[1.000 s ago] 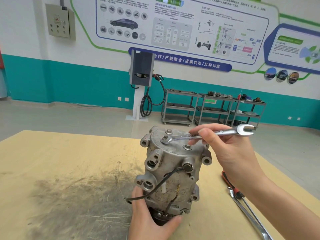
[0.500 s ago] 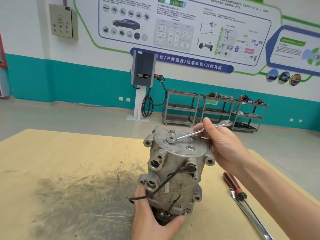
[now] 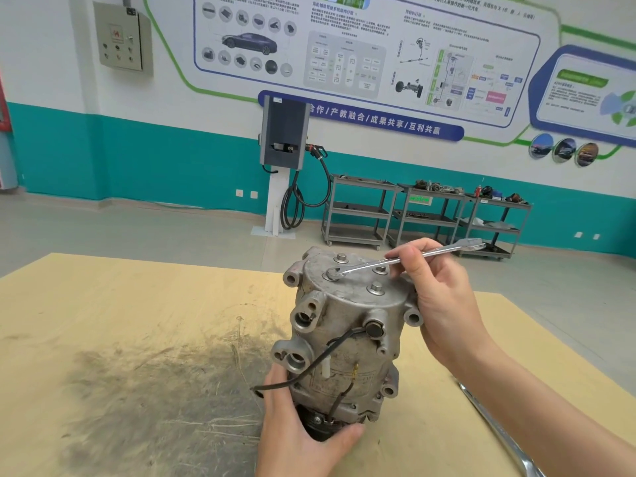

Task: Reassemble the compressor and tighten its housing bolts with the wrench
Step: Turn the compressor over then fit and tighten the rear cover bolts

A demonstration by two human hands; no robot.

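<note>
A grey metal compressor [image 3: 344, 342] stands upright on the wooden table [image 3: 137, 339], with several bolts on its top cover. My left hand [image 3: 299, 438] grips its dark lower end from the near side. My right hand [image 3: 444, 297] pinches the shaft of a silver wrench [image 3: 406, 258]. The wrench's ring end sits on the left front bolt [image 3: 332, 274] of the cover, and its open end points to the far right. A black wire [image 3: 309, 370] hangs down the housing's side.
A long metal tool [image 3: 499, 432] lies on the table at the right, partly hidden by my right forearm. A dark smudge covers the table's near left part. Behind the table are open floor, a charging post [image 3: 284, 166] and grey shelf carts [image 3: 423, 215].
My right hand swung the wrench handle away from me and then slightly back to the right, with the ring end staying on the same bolt. The left hand kept its hold.
</note>
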